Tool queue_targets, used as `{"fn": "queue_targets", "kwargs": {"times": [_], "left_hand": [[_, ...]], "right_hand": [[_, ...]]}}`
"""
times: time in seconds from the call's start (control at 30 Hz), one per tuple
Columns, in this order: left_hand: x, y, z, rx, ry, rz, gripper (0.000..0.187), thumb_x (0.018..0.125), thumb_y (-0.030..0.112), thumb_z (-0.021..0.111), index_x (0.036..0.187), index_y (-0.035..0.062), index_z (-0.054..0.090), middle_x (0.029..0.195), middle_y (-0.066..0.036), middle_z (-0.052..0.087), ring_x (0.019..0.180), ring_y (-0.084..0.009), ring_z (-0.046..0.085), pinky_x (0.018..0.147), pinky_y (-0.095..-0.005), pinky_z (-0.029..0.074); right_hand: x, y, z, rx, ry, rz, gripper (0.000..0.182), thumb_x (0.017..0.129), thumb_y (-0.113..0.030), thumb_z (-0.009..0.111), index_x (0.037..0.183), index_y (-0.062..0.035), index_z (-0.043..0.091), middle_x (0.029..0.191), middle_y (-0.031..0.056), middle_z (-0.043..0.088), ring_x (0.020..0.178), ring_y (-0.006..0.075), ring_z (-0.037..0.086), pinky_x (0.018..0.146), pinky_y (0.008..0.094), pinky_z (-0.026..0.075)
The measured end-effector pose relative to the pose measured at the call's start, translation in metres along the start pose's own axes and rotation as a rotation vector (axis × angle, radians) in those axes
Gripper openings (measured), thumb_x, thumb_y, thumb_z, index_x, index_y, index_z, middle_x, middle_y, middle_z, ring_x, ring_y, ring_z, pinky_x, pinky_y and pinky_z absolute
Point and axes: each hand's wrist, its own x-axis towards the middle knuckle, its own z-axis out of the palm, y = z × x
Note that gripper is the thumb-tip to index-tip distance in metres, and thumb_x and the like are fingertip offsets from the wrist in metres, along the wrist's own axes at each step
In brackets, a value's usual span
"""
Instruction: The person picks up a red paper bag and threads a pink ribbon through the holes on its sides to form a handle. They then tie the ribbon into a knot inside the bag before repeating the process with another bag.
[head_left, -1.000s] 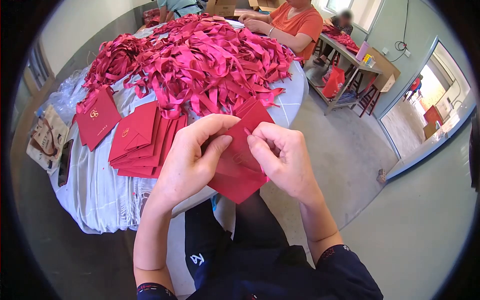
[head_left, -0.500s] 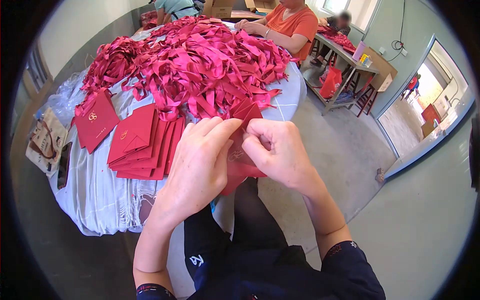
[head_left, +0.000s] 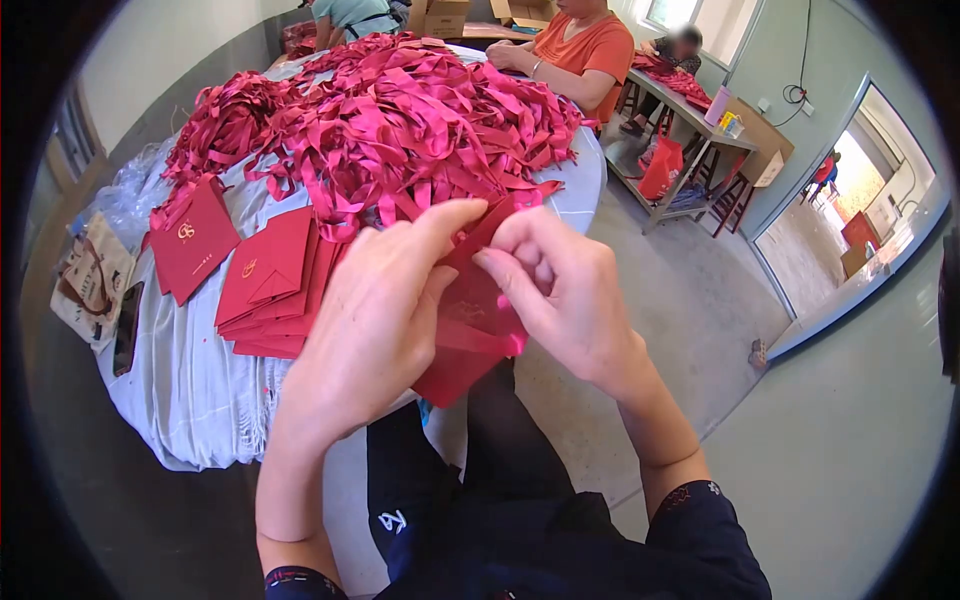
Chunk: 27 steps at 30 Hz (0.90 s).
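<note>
A red paper gift bag [head_left: 460, 375] is held upright in front of my lap, its upper edge between both hands. My left hand [head_left: 370, 310] grips it at the left, fingers reaching over the top and thumb bent inward. At the upper right edge, my right hand [head_left: 570, 290] pinches with thumb and forefinger, the other fingers curled; what lies in the pinch is mostly hidden. A pink ribbon [head_left: 470, 338] hangs across the bag's front below a faint logo. To the left lie a stack of folded red bags [head_left: 270, 285] and more red bags [head_left: 193, 240] with gold logos.
A large heap of pink-red ribbons [head_left: 410, 130] covers much of the cloth-covered table [head_left: 190, 400]. A phone [head_left: 128, 330] and a canvas tote [head_left: 95, 280] lie at its left edge. A co-worker in orange [head_left: 585, 50] sits across; a metal side table [head_left: 690, 105] stands right.
My right hand has moved up slightly and its fingers have loosened from a tighter curl. My left hand has shifted a little left, and more of the bag and its ribbon shows.
</note>
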Motion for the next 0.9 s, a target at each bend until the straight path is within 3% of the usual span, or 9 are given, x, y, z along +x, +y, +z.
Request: {"fn": "queue_targets", "kwargs": {"times": [0.07,0.13,0.2,0.3,0.4,0.63,0.7,0.8,0.9], "left_hand": [[0.003,0.007,-0.009,0.057,0.040,0.070,0.045,0.079,-0.009,0.055,0.122,0.0061,0.054,0.086,-0.010,0.059,0.080,-0.0244,0.055,0.075,-0.0344,0.045],[0.004,0.014,-0.018,0.216,0.004,0.116,0.044,0.079,-0.009,0.054,0.121,0.0072,0.053,0.085,-0.010,0.059,0.080,-0.0235,0.055,0.078,-0.0328,0.042],[0.003,0.010,-0.018,0.231,-0.015,0.155,0.041,0.081,-0.007,0.055,0.120,0.0061,0.051,0.084,-0.009,0.060,0.080,-0.0230,0.056,0.081,-0.0322,0.039],[-0.001,-0.004,-0.009,0.286,-0.049,0.221,0.034,0.082,-0.003,0.057,0.115,0.0029,0.048,0.081,-0.007,0.062,0.079,-0.0221,0.061,0.081,-0.0336,0.037],[-0.003,-0.006,-0.004,0.310,0.000,0.248,0.030,0.082,-0.003,0.057,0.110,0.0031,0.048,0.082,-0.008,0.063,0.080,-0.0222,0.061,0.081,-0.0339,0.037],[0.001,-0.004,-0.003,0.322,-0.013,0.261,0.024,0.082,-0.002,0.058,0.102,0.0034,0.048,0.084,-0.008,0.064,0.079,-0.0232,0.061,0.083,-0.0350,0.037],[-0.001,0.002,-0.004,0.481,-0.022,0.194,0.020,0.081,-0.002,0.059,0.099,0.0038,0.049,0.082,-0.008,0.063,0.078,-0.0233,0.059,0.083,-0.0352,0.036],[-0.001,0.005,-0.003,0.525,-0.017,0.200,0.017,0.081,-0.002,0.059,0.095,0.0042,0.052,0.082,-0.010,0.063,0.078,-0.0240,0.058,0.083,-0.0358,0.037],[-0.002,0.005,0.001,0.557,0.009,0.161,0.015,0.081,-0.001,0.060,0.094,0.0046,0.054,0.081,-0.010,0.062,0.078,-0.0250,0.057,0.083,-0.0360,0.037]], "right_hand": [[0.002,-0.007,0.000,-0.071,0.156,-0.069,0.019,0.084,-0.009,0.065,0.098,-0.0042,0.053,0.065,0.0125,0.058,0.053,0.0298,0.058,0.051,0.0366,0.044],[0.006,-0.008,-0.002,-0.080,0.121,-0.090,0.026,0.083,-0.010,0.065,0.105,-0.0060,0.051,0.068,0.0116,0.058,0.058,0.0293,0.059,0.053,0.0374,0.045],[0.009,-0.004,-0.001,-0.174,0.098,-0.288,0.029,0.080,0.001,0.068,0.105,-0.0036,0.056,0.066,0.0021,0.048,0.054,0.0070,0.051,0.047,0.0231,0.039],[0.013,0.003,-0.004,-0.457,0.032,-0.416,0.030,0.077,-0.001,0.068,0.105,-0.0046,0.058,0.075,0.0065,0.049,0.065,0.0168,0.054,0.055,0.0280,0.043],[0.021,0.009,-0.008,-0.336,-0.110,-0.387,0.025,0.076,-0.003,0.066,0.100,-0.0038,0.061,0.083,0.0090,0.049,0.076,0.0245,0.053,0.067,0.0320,0.044],[0.055,0.005,-0.032,-0.145,-0.466,-0.359,0.014,0.079,-0.006,0.064,0.092,-0.0017,0.065,0.082,0.0089,0.050,0.078,0.0212,0.051,0.074,0.0308,0.042],[0.068,-0.001,-0.037,-0.111,-0.661,-0.139,0.015,0.080,-0.011,0.065,0.088,0.0014,0.065,0.076,0.0082,0.054,0.075,0.0193,0.052,0.070,0.0304,0.043],[0.092,-0.004,-0.036,-0.156,-0.873,-0.104,0.020,0.082,-0.015,0.063,0.082,0.0045,0.062,0.069,0.0073,0.056,0.069,0.0167,0.053,0.065,0.0304,0.043],[0.110,-0.009,-0.035,-0.236,-1.022,0.028,0.027,0.085,-0.018,0.059,0.072,0.0050,0.059,0.055,0.0029,0.047,0.056,0.0089,0.046,0.057,0.0271,0.040]]}}
